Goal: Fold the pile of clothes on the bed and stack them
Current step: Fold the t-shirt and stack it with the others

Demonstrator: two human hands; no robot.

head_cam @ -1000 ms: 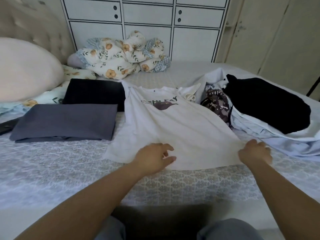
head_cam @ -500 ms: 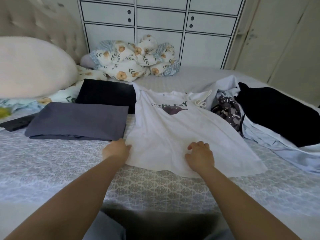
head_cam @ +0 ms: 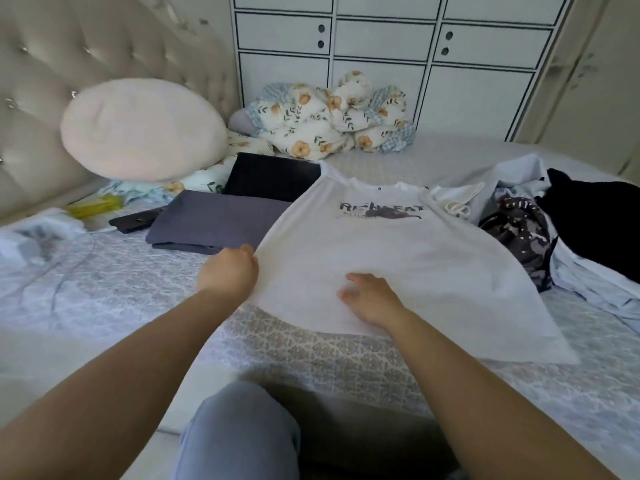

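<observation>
A white T-shirt [head_cam: 408, 258] with a dark print lies spread front-up on the bed [head_cam: 104, 292]. My left hand [head_cam: 230, 270] grips its left side edge near the hem. My right hand [head_cam: 372, 297] rests on the shirt's lower middle, fingers relaxed. To the left lie a folded grey garment [head_cam: 214, 220] and, behind it, a folded black garment [head_cam: 273, 176]. On the right is the unfolded pile: a patterned dark piece [head_cam: 519, 230], a black garment [head_cam: 595, 216] and pale blue cloth [head_cam: 588, 282].
A round cream pillow [head_cam: 142, 133] leans on the tufted headboard [head_cam: 69, 64]. A bunched floral quilt [head_cam: 332, 119] sits at the far side before white cabinets [head_cam: 388, 43]. A dark flat object [head_cam: 135, 220] and a yellow item [head_cam: 93, 206] lie at left. My knee [head_cam: 239, 431] is below.
My left hand has slid left from the hem's middle to the shirt's left edge and taken hold. My right hand moved from the right hem corner to the lower middle. The view shifted left.
</observation>
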